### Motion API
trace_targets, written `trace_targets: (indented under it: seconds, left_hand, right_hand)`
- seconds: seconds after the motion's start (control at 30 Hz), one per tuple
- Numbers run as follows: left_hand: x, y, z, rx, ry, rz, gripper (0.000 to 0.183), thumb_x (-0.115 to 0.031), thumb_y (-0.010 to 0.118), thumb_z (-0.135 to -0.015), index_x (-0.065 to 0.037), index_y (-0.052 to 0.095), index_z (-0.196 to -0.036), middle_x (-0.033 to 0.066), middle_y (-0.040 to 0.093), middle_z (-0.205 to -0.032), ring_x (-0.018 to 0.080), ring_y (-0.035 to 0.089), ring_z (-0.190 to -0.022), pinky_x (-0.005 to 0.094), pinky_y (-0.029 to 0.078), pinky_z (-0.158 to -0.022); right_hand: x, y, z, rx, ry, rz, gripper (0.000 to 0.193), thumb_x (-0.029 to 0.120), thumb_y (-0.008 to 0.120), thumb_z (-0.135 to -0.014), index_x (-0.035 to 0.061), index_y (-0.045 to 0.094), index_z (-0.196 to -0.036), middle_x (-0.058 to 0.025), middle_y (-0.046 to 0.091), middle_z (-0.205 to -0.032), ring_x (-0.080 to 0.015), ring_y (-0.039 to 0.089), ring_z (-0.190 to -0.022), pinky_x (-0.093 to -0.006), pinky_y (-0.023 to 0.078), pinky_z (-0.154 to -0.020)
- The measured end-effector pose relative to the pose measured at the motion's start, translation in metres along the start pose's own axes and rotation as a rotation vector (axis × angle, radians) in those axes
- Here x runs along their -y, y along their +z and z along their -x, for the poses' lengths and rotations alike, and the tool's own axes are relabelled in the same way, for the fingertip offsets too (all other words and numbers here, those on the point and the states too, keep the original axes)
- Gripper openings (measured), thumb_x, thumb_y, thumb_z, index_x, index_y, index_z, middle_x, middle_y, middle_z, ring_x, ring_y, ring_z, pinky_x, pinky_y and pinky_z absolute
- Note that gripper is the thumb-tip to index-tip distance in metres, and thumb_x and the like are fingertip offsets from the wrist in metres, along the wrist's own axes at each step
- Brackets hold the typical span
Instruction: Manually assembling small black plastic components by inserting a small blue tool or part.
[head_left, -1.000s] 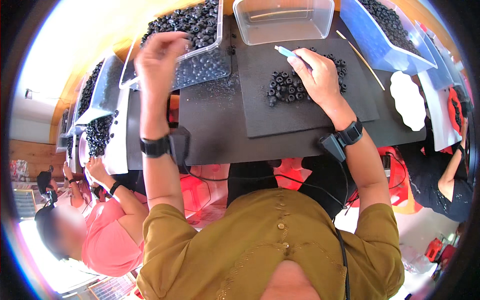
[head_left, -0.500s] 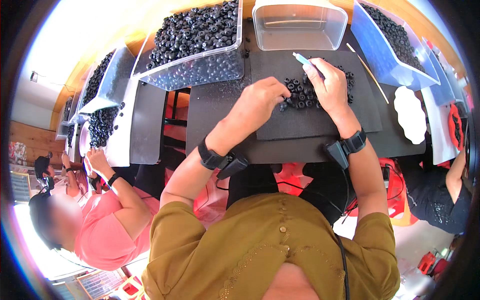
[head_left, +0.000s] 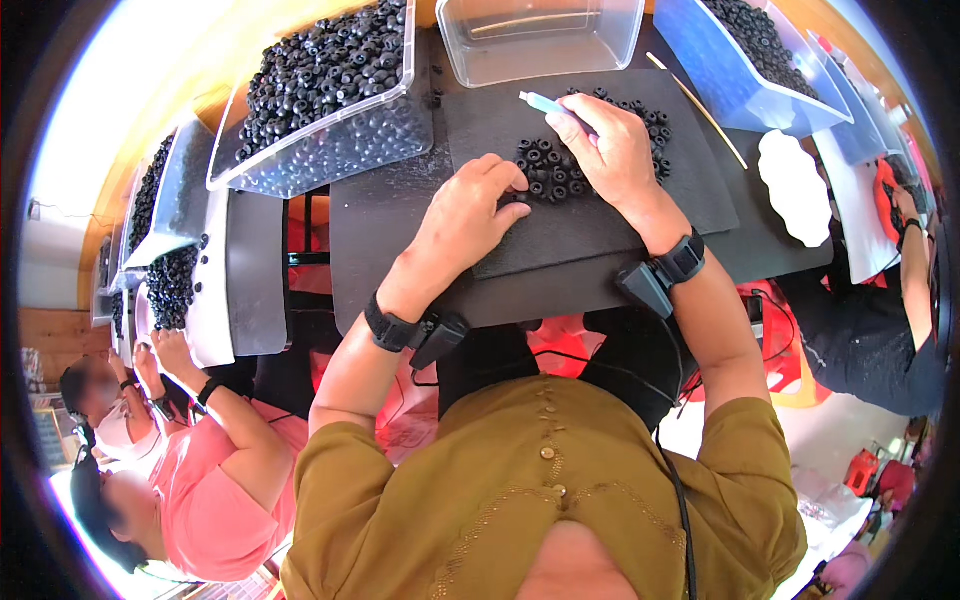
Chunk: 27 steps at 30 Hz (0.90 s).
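Observation:
My right hand [head_left: 622, 155] is closed round a slim light-blue pen-like tool [head_left: 545, 103], its whitish end pointing up and left. Under and beside that hand, small round black pieces [head_left: 548, 170] with holes lie gathered on a dark mat [head_left: 600, 235]. My left hand [head_left: 462, 212] is at the left edge of these pieces. Its thumb and forefinger are apart, with no piece plainly visible between them. A dark strapped device sits on each of my wrists.
A clear bin [head_left: 330, 145] heaped with black pieces stands at the far left, beside a clear bin [head_left: 540, 75] at the back. A thin stick [head_left: 700, 112] and a white scalloped sheet [head_left: 795, 190] lie right. A blue-tinted bin [head_left: 720, 85] stands beyond. Other people work at both sides.
The view has shifted, so the table appears further left and higher. My left thumb and forefinger have parted from a pinch at the pieces. My right hand still holds the light-blue tool.

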<state>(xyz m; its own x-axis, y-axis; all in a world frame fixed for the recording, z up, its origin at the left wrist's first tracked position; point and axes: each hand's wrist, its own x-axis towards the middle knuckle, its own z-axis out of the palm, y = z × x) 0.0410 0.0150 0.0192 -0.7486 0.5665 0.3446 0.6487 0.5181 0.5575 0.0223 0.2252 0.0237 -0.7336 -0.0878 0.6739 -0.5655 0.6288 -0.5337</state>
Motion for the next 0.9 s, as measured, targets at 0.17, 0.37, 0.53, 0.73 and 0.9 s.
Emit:
trace_targets:
  seconds: [0.17,0.37,0.53,0.73,0.9]
  left_hand:
    - [0.009,-0.012,-0.004,0.018,-0.257,0.415,0.022,-0.001,0.070,-0.082,-0.003,0.063,-0.103,0.0056,0.066,-0.096,0.0152,0.067,-0.085,0.0277,0.053,-0.076]
    - [0.013,-0.028,-0.018,-0.015,-0.281,1.271,0.023,-0.003,0.056,-0.096,-0.004,0.060,-0.119,0.0056,0.064,-0.113,0.0118,0.062,-0.095,0.0237,0.052,-0.082]
    - [0.032,-0.013,-0.013,-0.034,-0.227,1.469,0.024,-0.003,0.057,-0.096,-0.005,0.060,-0.120,0.0070,0.062,-0.115,0.0127,0.060,-0.097,0.0233,0.051,-0.083]
    - [0.037,-0.009,-0.014,-0.082,-0.228,1.660,0.025,-0.001,0.057,-0.096,-0.005,0.060,-0.120,0.0081,0.063,-0.113,0.0144,0.060,-0.096,0.0239,0.051,-0.083]
    - [0.039,-0.007,-0.013,-0.104,-0.245,1.714,0.020,-0.003,0.058,-0.095,-0.005,0.061,-0.115,0.0091,0.064,-0.109,0.0154,0.062,-0.095,0.0247,0.052,-0.083]
  right_hand:
    - [0.001,-0.001,0.000,-0.020,-0.040,0.005,0.023,0.026,0.065,-0.091,0.0035,0.063,-0.090,-0.0109,0.057,-0.067,-0.0293,0.057,-0.057,-0.0380,0.045,-0.053]
    - [0.006,-0.002,0.002,0.027,-0.054,-0.094,0.024,0.027,0.066,-0.090,0.0031,0.065,-0.092,-0.0114,0.061,-0.071,-0.0284,0.060,-0.059,-0.0365,0.046,-0.054]
    - [0.011,-0.002,0.001,0.094,-0.047,-0.110,0.024,0.028,0.066,-0.090,0.0041,0.065,-0.092,-0.0109,0.061,-0.072,-0.0281,0.060,-0.060,-0.0363,0.047,-0.055]
    - [0.013,-0.004,0.003,0.171,-0.097,-0.122,0.024,0.030,0.066,-0.089,0.0065,0.066,-0.092,-0.0105,0.062,-0.075,-0.0290,0.061,-0.062,-0.0372,0.048,-0.056]
    - [0.015,-0.002,0.004,0.174,-0.141,-0.113,0.024,0.030,0.066,-0.089,0.0071,0.067,-0.092,-0.0103,0.063,-0.076,-0.0303,0.062,-0.064,-0.0373,0.049,-0.057]
